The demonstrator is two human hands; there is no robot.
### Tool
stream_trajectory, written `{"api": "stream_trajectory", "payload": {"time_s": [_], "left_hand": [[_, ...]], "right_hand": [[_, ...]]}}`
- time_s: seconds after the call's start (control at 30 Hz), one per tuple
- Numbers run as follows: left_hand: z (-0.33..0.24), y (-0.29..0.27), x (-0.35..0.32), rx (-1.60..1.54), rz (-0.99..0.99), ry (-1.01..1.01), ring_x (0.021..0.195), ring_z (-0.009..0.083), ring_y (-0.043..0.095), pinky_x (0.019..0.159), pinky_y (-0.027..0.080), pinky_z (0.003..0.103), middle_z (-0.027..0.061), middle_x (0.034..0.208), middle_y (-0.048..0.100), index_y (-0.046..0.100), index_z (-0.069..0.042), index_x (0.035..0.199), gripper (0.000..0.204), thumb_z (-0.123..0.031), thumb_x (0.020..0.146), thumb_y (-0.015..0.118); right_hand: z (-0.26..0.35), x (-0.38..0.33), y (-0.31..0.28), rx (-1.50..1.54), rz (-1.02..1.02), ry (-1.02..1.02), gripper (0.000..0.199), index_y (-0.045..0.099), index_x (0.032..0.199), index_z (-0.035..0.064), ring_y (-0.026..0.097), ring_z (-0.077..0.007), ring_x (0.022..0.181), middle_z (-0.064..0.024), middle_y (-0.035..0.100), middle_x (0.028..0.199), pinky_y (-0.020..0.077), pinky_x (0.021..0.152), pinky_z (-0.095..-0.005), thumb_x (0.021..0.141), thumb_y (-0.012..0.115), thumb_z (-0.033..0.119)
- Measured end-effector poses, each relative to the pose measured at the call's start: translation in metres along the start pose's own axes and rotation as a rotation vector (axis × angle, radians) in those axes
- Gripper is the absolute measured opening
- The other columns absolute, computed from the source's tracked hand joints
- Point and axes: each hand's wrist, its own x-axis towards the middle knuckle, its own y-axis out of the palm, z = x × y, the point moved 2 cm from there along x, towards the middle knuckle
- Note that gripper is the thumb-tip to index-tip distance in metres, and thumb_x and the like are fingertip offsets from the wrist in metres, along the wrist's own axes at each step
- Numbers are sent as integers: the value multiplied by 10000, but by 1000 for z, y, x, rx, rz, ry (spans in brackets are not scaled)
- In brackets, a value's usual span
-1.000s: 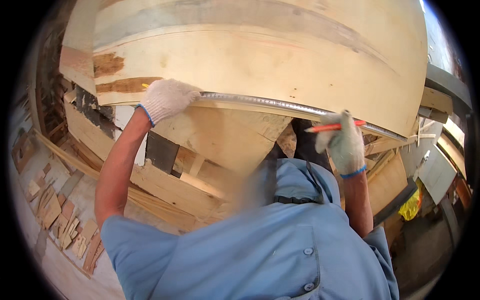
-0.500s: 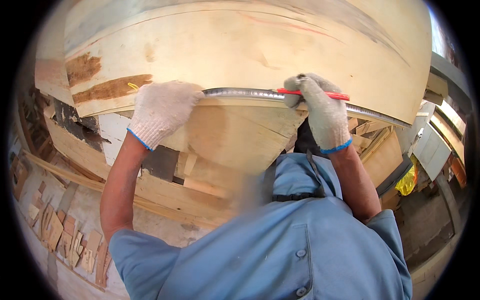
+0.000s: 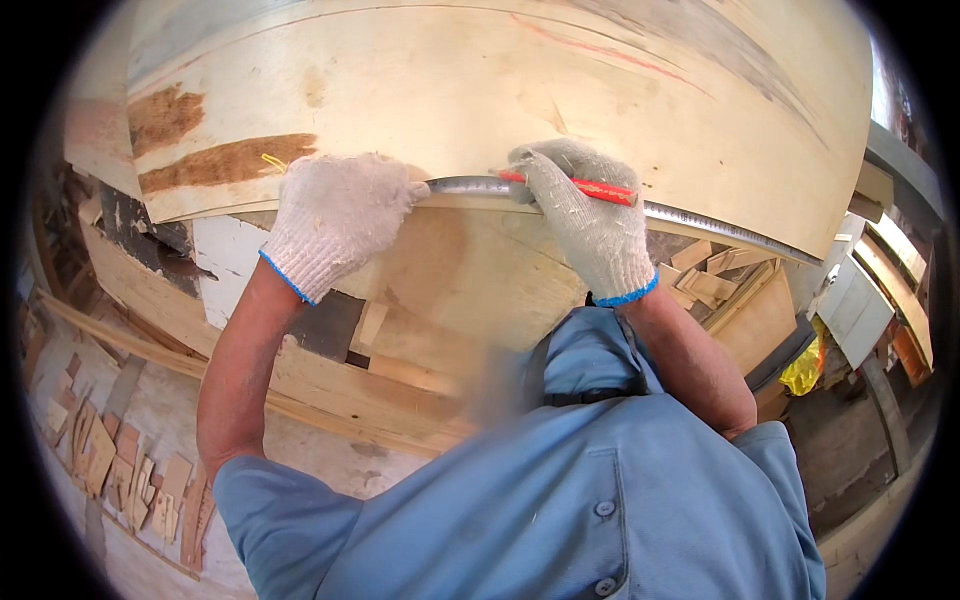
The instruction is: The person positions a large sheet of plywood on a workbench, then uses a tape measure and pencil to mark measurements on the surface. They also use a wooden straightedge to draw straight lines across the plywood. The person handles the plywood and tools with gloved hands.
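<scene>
Near the front edge of the pale plywood sheet [image 3: 420, 90], the fingers [image 3: 545, 160] of the right hand [image 3: 585, 215] are closing around a red pencil [image 3: 605, 192], its narrow end pointing leftward. To its left, the left hand [image 3: 340, 210] is gripping the steel tape [image 3: 470, 186] in a closed fist, which is hiding whatever lies inside; a yellow loop [image 3: 273, 161] is poking out. The tape is lying along the sheet's edge, passing beneath the right hand and reaching toward the right corner. Both hands are wearing pale knitted gloves with blue cuffs. Farther out, wood scraps [image 3: 120, 460] are lying on the floor [image 3: 310, 465] at left, and yellow plastic [image 3: 803, 370] is showing at right.
</scene>
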Motion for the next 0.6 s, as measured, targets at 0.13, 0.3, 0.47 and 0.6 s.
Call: {"api": "stream_trajectory", "payload": {"time_s": [0.13,0.3,0.47,0.6], "left_hand": [[1,1,-2,-12,1,21,830,301,689,730,521,435,86,890,710,747,-157,997,343,-404,1015,510],[10,1,-10,2,-25,24,809,305,688,714,519,432,95,862,709,735,-134,945,347,-401,1004,522],[13,6,-10,-3,-31,-4,759,313,683,657,506,430,101,807,698,719,-124,900,334,-395,993,545],[11,2,-9,54,2,-21,742,308,681,639,500,429,99,797,694,714,-127,882,324,-392,986,559]], "right_hand": [[-10,0,4,-15,-16,-94,178,745,997,10,667,-109,793,-52,740,843,539,744,-290,928,678,160],[-8,-2,6,-152,33,-119,174,741,1062,-16,681,-107,818,-58,752,894,541,740,-260,974,662,112],[-9,-2,9,-166,3,-136,152,754,969,34,716,-230,795,-141,734,847,541,755,-333,889,693,148],[-11,-1,11,-234,-14,-198,134,756,942,41,721,-284,799,-156,730,846,546,746,-355,879,698,145]]}}
